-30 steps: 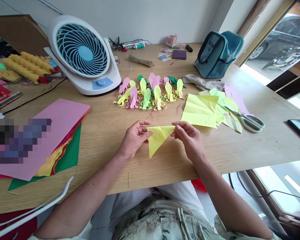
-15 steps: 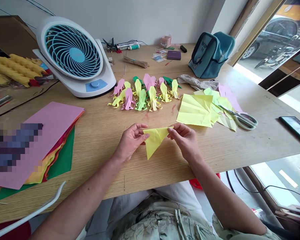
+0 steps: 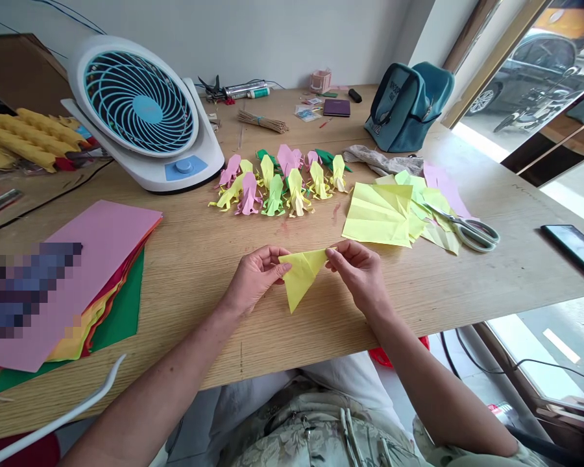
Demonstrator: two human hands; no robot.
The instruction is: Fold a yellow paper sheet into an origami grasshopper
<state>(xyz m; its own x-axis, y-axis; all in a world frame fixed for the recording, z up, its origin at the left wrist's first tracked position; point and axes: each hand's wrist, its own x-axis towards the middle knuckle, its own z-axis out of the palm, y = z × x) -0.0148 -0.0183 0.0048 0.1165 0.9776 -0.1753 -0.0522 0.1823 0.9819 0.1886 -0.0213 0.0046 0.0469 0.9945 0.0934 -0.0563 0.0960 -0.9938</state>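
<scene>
Pinching the folded yellow paper triangle [image 3: 300, 275] at its top corners, left hand [image 3: 254, 277] and right hand [image 3: 357, 272] hold it with closed fingers at frame centre, above the wooden desk [image 3: 204, 259].

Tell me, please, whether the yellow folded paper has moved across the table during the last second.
No. The yellow folded paper keeps its gap from the row of paper figures, held between left hand and right hand; only the camera shifted.

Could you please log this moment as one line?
left hand: pinches yellow paper | right hand: pinches yellow paper | nearby: paper figures, scissors
</scene>
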